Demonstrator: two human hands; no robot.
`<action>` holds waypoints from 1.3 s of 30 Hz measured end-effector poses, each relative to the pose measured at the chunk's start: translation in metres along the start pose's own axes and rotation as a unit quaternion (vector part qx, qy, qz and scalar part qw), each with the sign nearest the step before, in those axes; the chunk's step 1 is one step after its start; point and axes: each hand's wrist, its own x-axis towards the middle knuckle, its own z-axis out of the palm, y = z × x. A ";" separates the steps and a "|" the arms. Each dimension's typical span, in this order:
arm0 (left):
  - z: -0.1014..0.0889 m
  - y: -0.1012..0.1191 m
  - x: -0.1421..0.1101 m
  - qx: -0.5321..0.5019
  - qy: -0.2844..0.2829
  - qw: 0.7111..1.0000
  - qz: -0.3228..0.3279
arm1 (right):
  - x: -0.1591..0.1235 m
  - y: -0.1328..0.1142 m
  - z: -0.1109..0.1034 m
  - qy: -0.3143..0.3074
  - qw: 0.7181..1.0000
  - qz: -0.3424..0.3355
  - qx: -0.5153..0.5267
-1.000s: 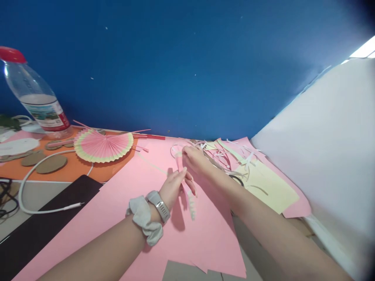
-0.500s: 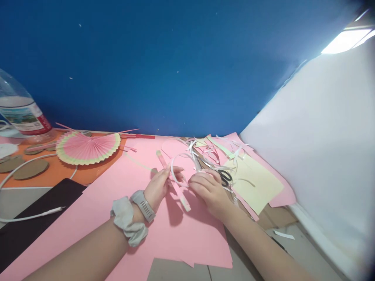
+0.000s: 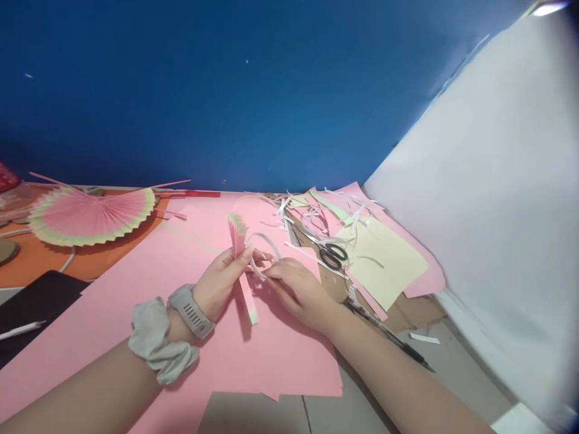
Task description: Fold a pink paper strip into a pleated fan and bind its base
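My left hand [image 3: 222,274], with a grey watch and a scrunchie on its wrist, pinches a folded pink paper strip [image 3: 246,294] with pale green-yellow ends. The pleats fan slightly at the upper end. A narrow white paper strip [image 3: 268,239] curves in a loop from the left fingers to my right hand [image 3: 296,288]. My right fingers are closed on its lower part. Both hands are above large pink paper sheets [image 3: 289,361]. To the right of my right hand lie black-handled scissors [image 3: 333,255].
A pink pleated paper fan [image 3: 97,211] with a yellow-green edge stands at left on an orange surface [image 3: 113,263]. Thin paper scraps [image 3: 316,212] and a pale yellow sheet [image 3: 389,259] lie at right. A pen [image 3: 414,355] rests near my right forearm. A blue wall [image 3: 226,90] rises behind.
The view has turned right and slightly down. The folded strip now stands more upright, its upper pleats more spread. The right hand has come closer to the left, still holding the white strip's loop.
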 end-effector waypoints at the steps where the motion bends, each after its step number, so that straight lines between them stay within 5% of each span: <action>1: 0.001 0.001 0.000 0.005 -0.003 1.000 -0.001 | 0.000 -0.001 -0.001 -0.003 1.000 0.015 0.023; 11: 0.000 0.004 0.003 0.006 0.001 0.999 -0.040 | -0.006 -0.010 -0.001 -0.010 0.978 0.098 0.184; 22: -0.001 0.012 0.005 -0.135 -0.036 0.984 -0.108 | -0.002 0.002 -0.004 0.070 0.992 0.024 0.104; 31: -0.001 0.009 0.003 -0.135 -0.077 0.977 -0.147 | -0.008 0.001 -0.005 0.127 0.991 0.001 0.038; 35: 0.001 0.010 0.000 -0.102 -0.102 0.981 -0.126 | -0.008 0.002 -0.001 0.182 0.978 0.096 0.041; 39: 0.002 0.008 -0.004 -0.039 -0.145 0.985 -0.088 | -0.003 0.005 0.003 0.128 0.939 0.215 0.237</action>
